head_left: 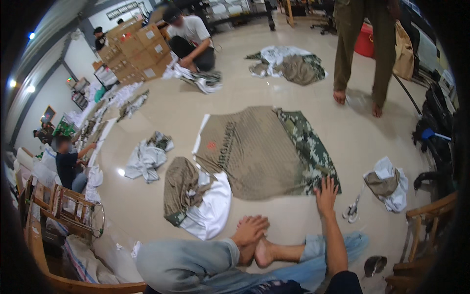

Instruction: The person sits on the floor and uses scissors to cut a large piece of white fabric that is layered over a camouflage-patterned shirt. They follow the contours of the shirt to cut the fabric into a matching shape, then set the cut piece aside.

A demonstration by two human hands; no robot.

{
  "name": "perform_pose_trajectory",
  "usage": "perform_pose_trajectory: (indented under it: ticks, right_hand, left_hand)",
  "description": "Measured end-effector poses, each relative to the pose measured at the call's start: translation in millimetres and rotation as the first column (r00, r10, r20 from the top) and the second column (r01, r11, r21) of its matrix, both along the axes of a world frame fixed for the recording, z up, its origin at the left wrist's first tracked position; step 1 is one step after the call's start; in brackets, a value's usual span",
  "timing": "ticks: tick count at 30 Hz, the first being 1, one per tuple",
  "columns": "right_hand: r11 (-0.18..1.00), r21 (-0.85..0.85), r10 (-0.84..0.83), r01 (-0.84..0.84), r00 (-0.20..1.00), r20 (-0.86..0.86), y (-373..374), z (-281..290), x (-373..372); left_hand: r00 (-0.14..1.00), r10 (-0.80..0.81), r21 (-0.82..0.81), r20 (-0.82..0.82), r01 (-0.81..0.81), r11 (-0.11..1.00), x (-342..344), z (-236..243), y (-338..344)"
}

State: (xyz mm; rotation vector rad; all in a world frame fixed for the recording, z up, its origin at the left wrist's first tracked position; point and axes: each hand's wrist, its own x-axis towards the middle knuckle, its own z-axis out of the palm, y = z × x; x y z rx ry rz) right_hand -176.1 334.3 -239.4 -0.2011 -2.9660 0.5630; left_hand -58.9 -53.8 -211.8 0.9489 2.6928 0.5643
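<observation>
A large brown fabric panel [259, 152] with printed lettering and a green camouflage strip [308, 142] lies spread on the floor before me. My right hand [327, 196] rests flat, fingers spread, on its near right corner. My left hand [252, 229] lies over my bare feet with its fingers stretched out, holding nothing; its forearm is hidden by my knee. Left of the panel, a crumpled brown and white fabric bundle [196, 201] touches its edge. White-handled scissors [351, 211] lie on the floor to the right of my right hand.
Crumpled fabric piles lie at the left [149, 157], far side [289, 66] and right [389, 185]. A barefoot person [362, 54] stands far right; another [191, 41] crouches by stacked cartons [139, 49]. Wooden furniture [431, 220] edges the right; a wooden chair [73, 210] is left.
</observation>
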Motion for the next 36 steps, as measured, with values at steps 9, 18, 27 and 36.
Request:
perform_pose_trajectory:
  ticks: [9, 18, 27, 36]
  right_hand:
    - [0.777, 0.171, -0.608, 0.605, 0.793, -0.043, 104, 0, 26]
    - [0.997, -0.03, 0.07, -0.073, 0.993, -0.091, -7, -10, 19]
    - [0.977, 0.012, -0.205, 0.214, 0.952, -0.229, 72, -19, 13]
    - [0.978, -0.098, -0.195, 0.183, 0.973, -0.123, 81, 37, -46]
  left_hand:
    - [0.999, 0.019, 0.035, 0.042, -0.021, 0.999, 4, 35, -1]
    - [0.932, 0.342, 0.321, 0.122, -0.363, 0.875, -14, 33, -11]
    - [0.94, 0.119, -0.066, -0.32, -0.147, 0.987, -138, 8, -56]
    - [0.967, 0.254, -0.112, 0.02, -0.25, 0.962, -109, -12, -101]
